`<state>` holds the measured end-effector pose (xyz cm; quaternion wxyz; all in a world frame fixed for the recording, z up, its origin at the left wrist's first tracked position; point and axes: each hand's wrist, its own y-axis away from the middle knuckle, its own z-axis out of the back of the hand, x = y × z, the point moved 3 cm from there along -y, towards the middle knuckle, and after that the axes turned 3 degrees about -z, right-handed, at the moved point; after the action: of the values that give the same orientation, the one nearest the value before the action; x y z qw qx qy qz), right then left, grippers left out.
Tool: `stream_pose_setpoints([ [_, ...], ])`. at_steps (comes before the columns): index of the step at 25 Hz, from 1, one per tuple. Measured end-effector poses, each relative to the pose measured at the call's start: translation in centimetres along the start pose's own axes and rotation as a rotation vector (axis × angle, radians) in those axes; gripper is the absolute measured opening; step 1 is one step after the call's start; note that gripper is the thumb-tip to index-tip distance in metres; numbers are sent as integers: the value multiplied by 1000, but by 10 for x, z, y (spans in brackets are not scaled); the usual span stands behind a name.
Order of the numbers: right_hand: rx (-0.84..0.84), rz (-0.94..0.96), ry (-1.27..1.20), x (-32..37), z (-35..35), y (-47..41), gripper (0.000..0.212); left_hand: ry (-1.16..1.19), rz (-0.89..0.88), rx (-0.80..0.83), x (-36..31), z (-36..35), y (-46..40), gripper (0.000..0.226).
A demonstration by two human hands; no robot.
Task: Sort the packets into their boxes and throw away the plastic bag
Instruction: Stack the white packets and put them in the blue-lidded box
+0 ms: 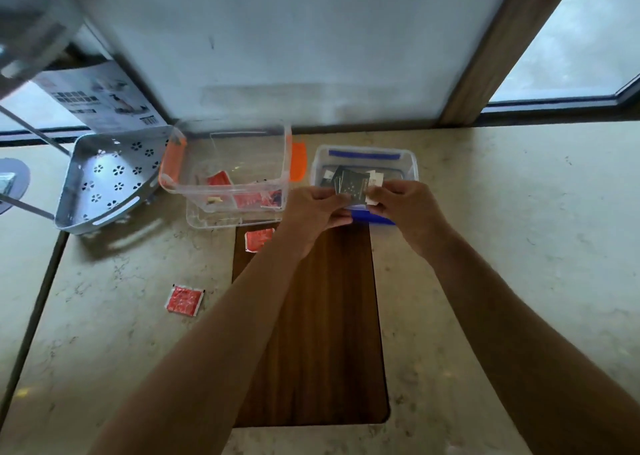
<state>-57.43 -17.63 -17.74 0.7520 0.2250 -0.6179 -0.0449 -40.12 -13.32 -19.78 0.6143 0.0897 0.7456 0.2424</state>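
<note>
My left hand [320, 205] and my right hand [403, 200] together grip a small stack of black packets [349, 183] just above the front edge of the clear box with blue clips [408, 164]. To its left stands a clear box with orange clips [173, 164] holding red packets [220, 179]. One loose red packet [259, 239] lies at the far left corner of the wooden board [311, 333]. Another red packet [184, 300] lies on the stone counter, left of the board. No plastic bag is visible.
A grey perforated corner shelf [110, 177] lies tilted at the left, with a printed cardboard sheet [100, 98] leaning behind it. A frosted window and wooden frame [498, 46] rise behind the counter. A blurred object [31, 29] fills the top left.
</note>
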Motion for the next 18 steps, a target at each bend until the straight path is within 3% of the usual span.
stream_pose_setpoints([
  [1,4,10,-16,5,4,-16,10,-75,-36,-34,-11,-5,-15,15],
  [4,-84,-111,-21,4,10,-68,24,-435,-156,-115,-24,-21,-61,14],
  [7,-223,-218,127,-11,7,-107,18,-723,-100,-174,-17,-33,-111,12],
  [8,-281,-223,220,-16,5,-114,9,-773,-46,-166,-11,-34,-124,12],
  [11,-376,-181,330,-28,3,-122,16,-921,-1,-172,-3,-37,-150,19],
  [18,-306,-146,309,-33,2,-124,13,-960,-112,-126,0,-41,-150,20],
])
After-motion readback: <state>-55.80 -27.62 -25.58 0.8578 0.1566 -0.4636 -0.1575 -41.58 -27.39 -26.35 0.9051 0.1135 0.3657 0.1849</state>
